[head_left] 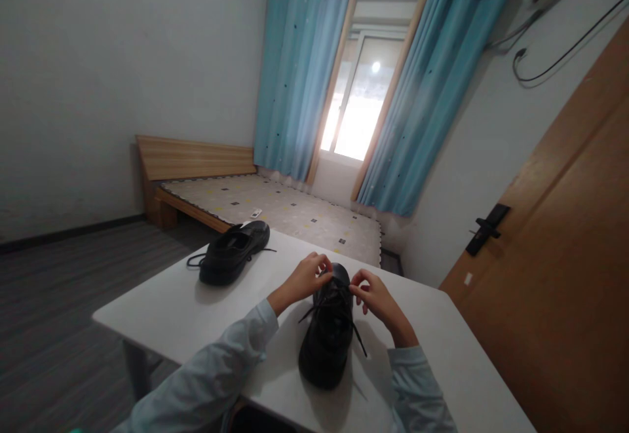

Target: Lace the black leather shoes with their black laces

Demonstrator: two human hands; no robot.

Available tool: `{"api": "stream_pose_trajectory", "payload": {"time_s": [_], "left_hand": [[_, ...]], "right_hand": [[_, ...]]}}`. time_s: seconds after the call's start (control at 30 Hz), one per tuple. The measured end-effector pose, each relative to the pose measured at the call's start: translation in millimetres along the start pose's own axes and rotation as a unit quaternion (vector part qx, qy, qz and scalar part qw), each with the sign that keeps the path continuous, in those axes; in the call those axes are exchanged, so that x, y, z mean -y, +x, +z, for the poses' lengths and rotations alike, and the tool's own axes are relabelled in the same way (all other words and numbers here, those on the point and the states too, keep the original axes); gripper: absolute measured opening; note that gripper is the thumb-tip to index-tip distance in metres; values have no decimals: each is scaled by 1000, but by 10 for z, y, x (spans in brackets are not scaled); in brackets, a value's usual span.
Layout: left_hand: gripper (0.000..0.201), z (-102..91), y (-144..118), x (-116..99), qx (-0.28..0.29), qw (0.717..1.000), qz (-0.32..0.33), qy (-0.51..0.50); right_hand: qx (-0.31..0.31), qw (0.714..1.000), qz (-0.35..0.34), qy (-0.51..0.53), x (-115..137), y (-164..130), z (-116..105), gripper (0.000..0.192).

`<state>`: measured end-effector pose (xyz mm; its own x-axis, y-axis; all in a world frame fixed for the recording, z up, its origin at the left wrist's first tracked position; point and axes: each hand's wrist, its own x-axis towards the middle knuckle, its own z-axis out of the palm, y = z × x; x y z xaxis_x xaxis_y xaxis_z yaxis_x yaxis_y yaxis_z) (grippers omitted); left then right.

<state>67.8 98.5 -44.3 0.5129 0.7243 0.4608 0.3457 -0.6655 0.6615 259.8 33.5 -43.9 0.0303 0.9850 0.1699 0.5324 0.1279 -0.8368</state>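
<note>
A black lace-up shoe (pixel 328 341) stands on the white table in front of me, its heel toward me and its toe pointing away. My left hand (pixel 310 276) is at the left side of the lacing near the toe, thumb and fingertips pinched on the shoelace (pixel 337 292). From the right, my right hand (pixel 374 294) pinches the lace at the shoe's edge between thumb and forefinger, the other fingers curled. Loose lace ends hang down on both sides of the shoe. The exact grip at the fingertips is too small to see clearly.
Another black shoe (pixel 233 253), laces loose, rests at the table's far left. Beyond the white table (pixel 162 318) is a bed (pixel 295 213) with a small white object (pixel 256 213) on it. A wooden door (pixel 550 276) stands at the right. Blue curtains (pixel 299 79) flank the window.
</note>
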Motion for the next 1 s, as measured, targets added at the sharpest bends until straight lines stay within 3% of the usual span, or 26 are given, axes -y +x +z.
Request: {"api": "stream_pose_trajectory", "payload": {"time_s": [0.13, 0.23, 0.47, 0.67, 1.0], "left_hand": [[16, -31, -27, -72, 0, 998, 53, -26], [25, -38, -46, -102, 19, 997, 74, -19], [26, -6, -43, -67, 66, 995, 72, 9], [21, 44, -25, -20, 90, 994, 60, -19], [24, -48, -39, -27, 127, 992, 25, -16]], "right_hand": [[-68, 991, -86, -70, 101, -2, 10, 14], [-78, 983, -122, -115, 155, -10, 15, 20], [-30, 990, -89, -108, 105, 0, 91, 24], [-5, 989, -103, -108, 140, -33, 95, 23], [42, 998, -53, 12, 106, -74, 39, 35]]}}
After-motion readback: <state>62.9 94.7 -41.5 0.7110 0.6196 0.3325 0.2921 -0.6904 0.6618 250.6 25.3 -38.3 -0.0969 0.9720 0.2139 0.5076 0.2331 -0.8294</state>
